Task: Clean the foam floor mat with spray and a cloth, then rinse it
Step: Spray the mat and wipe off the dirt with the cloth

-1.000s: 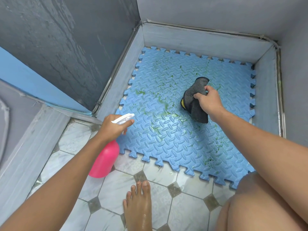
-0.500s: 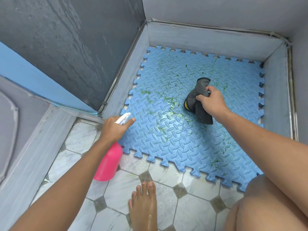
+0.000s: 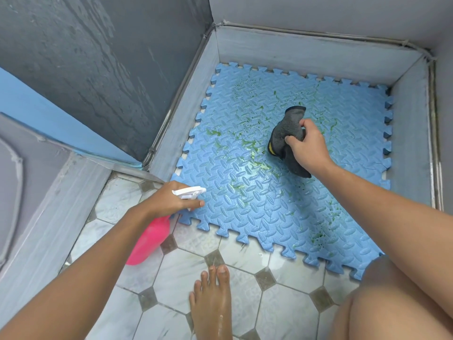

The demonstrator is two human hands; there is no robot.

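A blue foam floor mat (image 3: 257, 192) with jigsaw edges lies in a grey-walled corner, streaked with green stains and wet patches. My right hand (image 3: 307, 147) grips a bunched dark grey cloth (image 3: 284, 133) with a yellow tag, held over the mat's middle. My left hand (image 3: 171, 198) holds a pink spray bottle (image 3: 149, 241) by its white trigger head (image 3: 188, 192), the nozzle pointing right over the mat's near left corner.
Low grey kerbs (image 3: 181, 133) border the mat on the left, back and right. White marble tiles (image 3: 245, 290) with dark diamond insets cover the near floor. A bare foot (image 3: 212, 305) rests on the tiles; a knee (image 3: 392, 303) fills the lower right.
The spray bottle has tilted flatter and its nozzle now reaches over the mat's corner. The right hand with the cloth has barely moved; the view has shifted slightly.
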